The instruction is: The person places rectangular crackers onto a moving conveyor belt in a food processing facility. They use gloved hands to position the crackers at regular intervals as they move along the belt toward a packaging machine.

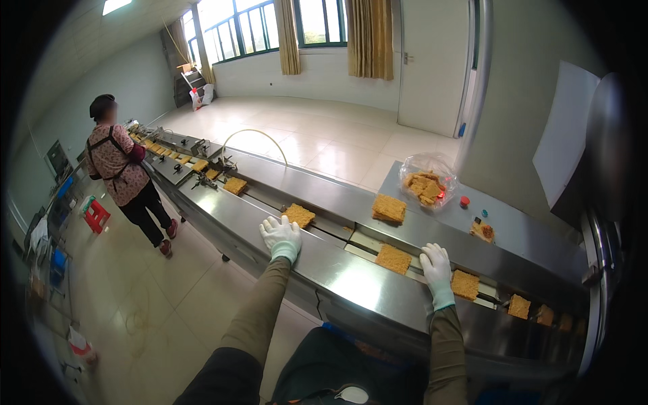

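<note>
My left hand (281, 235), in a white glove with a pale green cuff, lies palm down on the near steel edge of the conveyor (336, 260) with its fingers apart. Its fingertips are next to a square golden crumbly cake (299, 215) in the channel; whether they touch it I cannot tell. My right hand (436, 266), gloved alike, reaches over the channel, no object visible in it. Just left of it lies another cake (394, 258), and to its right a third (464, 284). Under the right palm the view is hidden.
Stacked cakes (389, 208) sit on the far steel ledge. Beyond them, a side table (390, 177) holds a clear bag of broken pieces (426, 187), a red cap (464, 202) and a small packet (482, 230). A co-worker (119, 162) stands farther up the line. A steel machine post (600, 248) rises at right.
</note>
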Demonstrator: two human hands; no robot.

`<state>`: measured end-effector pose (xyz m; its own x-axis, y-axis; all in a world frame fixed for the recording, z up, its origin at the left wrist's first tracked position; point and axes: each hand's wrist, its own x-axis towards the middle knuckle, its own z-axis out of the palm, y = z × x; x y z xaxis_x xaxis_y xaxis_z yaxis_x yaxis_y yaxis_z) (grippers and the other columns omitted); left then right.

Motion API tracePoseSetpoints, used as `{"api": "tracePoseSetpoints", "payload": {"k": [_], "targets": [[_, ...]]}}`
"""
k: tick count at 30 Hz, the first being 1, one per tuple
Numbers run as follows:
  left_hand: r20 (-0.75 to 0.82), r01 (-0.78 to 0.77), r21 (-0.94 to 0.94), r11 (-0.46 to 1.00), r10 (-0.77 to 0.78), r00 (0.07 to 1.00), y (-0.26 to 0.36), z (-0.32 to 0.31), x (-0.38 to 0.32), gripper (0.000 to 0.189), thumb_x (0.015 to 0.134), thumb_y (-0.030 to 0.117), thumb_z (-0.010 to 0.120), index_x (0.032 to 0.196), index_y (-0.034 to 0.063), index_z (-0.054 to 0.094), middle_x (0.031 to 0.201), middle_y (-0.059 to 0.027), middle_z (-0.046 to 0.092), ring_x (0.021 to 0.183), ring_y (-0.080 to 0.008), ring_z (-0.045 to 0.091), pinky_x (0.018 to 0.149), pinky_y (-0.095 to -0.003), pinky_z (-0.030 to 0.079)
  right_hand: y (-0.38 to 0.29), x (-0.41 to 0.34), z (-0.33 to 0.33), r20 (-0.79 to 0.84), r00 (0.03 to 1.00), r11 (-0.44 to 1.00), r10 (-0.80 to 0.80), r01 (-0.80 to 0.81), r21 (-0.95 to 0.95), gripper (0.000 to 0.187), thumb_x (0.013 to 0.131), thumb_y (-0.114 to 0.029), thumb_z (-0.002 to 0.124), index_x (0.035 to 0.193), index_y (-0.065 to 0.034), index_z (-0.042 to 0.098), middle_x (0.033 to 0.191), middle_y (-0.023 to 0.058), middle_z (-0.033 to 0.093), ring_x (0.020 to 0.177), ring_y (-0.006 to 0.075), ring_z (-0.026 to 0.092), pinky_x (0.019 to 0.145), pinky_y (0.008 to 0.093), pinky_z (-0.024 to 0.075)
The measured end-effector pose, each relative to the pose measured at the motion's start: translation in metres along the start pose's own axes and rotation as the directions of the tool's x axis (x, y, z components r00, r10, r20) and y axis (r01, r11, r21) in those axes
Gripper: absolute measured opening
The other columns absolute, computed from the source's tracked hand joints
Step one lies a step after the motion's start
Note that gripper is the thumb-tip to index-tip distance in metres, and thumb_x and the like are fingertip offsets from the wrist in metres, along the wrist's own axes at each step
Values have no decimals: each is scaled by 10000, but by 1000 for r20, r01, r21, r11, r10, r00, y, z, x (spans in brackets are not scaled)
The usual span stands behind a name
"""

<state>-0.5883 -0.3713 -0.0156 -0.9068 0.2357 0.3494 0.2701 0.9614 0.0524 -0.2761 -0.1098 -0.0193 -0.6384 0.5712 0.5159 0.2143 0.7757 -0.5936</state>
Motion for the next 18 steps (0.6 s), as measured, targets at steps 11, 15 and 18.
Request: {"api": "tracePoseSetpoints", "payload": {"k": [11,15,18], "targets": [[-37,-40,-28,999,39,999,-1,1,1,389,925,406,442,1117,106,598,1267,-229,513,1225,-373,463,1078,-472,298,4,-1,6,-55,998,999,-23,21,-36,230,844,-217,580,937,-25,666,1076,134,649,1096,319,552,999,428,380],[15,-61,-23,998,61,998,0,-2,4,390,932,389,431,1135,101,600,1264,-252,510,1213,-388,467,1076,-469,300,7,-2,9,-12,1000,998,4,-5,-70,261,863,-249,548,986,-53,667,1134,120,637,1180,317,519,1062,444,327],[41,-53,-14,998,54,998,-1,-3,5,421,926,415,443,1163,116,621,1272,-211,515,1197,-365,462,1073,-459,307,7,-2,10,-20,1000,994,20,-22,-109,264,863,-267,562,995,-68,674,1141,107,637,1178,296,523,1063,430,330]]}}
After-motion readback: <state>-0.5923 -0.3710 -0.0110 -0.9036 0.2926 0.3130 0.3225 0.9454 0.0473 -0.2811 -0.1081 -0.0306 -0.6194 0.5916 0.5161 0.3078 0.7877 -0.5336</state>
